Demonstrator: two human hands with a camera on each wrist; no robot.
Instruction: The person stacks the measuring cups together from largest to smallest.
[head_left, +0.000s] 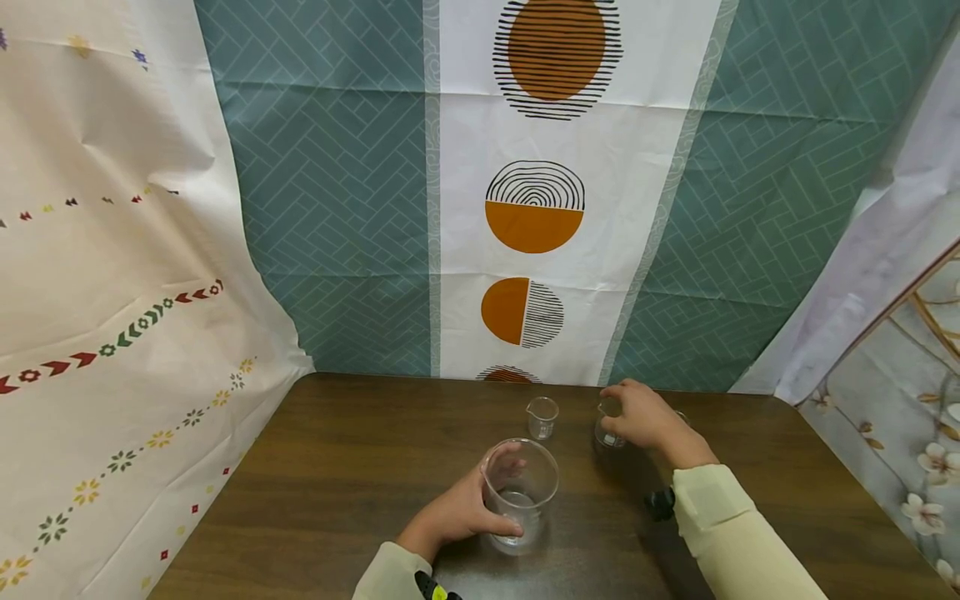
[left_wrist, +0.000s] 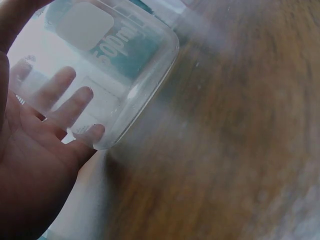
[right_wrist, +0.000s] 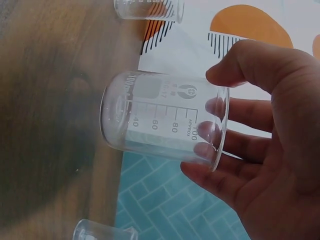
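A large clear glass beaker (head_left: 522,492), marked 500 ml in the left wrist view, stands upright near the middle of the table. My left hand (head_left: 467,507) holds it from the left, thumb at the front and fingers behind the glass. Farther back on the right, my right hand (head_left: 648,417) grips a 100 ml beaker (right_wrist: 160,117) near its rim, thumb on one side and fingertips on the other. Whether either held beaker touches the table, I cannot tell. A smaller beaker (head_left: 542,418) stands just left of the right hand.
Another small glass vessel (right_wrist: 102,231) shows at the bottom of the right wrist view; the right hand mostly hides it in the head view. The dark wooden table (head_left: 337,467) ends at a patterned cloth (head_left: 352,250) behind. A printed cloth (head_left: 150,333) hangs on the left.
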